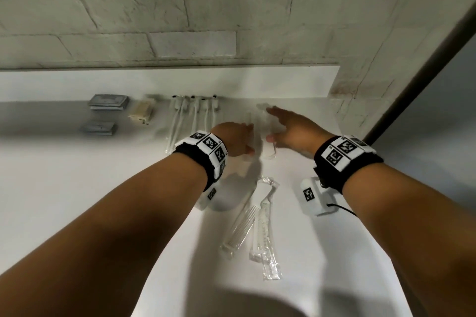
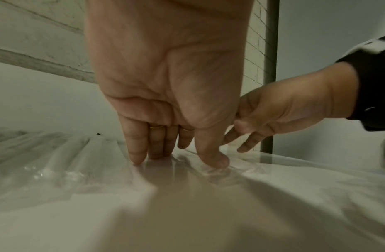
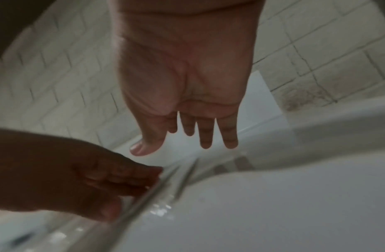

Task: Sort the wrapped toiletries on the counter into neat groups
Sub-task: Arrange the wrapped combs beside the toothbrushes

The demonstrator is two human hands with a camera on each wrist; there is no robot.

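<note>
My left hand (image 1: 238, 140) presses straight fingers (image 2: 137, 157) and thumb onto a clear wrapped item (image 2: 211, 172) lying on the white counter (image 1: 90, 188). Just to its right, my right hand (image 1: 288, 127) has its fingers (image 3: 205, 138) spread flat over the same clear packet (image 1: 271, 153), and I cannot tell if it touches. At the back stand a row of wrapped toothbrushes (image 1: 195, 113), a beige packet stack (image 1: 141, 110) and two grey packet stacks (image 1: 108, 102) (image 1: 99, 128). Two wrapped combs (image 1: 238, 228) (image 1: 265, 226) lie nearer to me.
A pale brick wall (image 1: 206, 20) with a low white upstand (image 1: 283, 82) closes the back of the counter. A dark vertical frame (image 1: 417, 72) runs along the right, where the counter ends.
</note>
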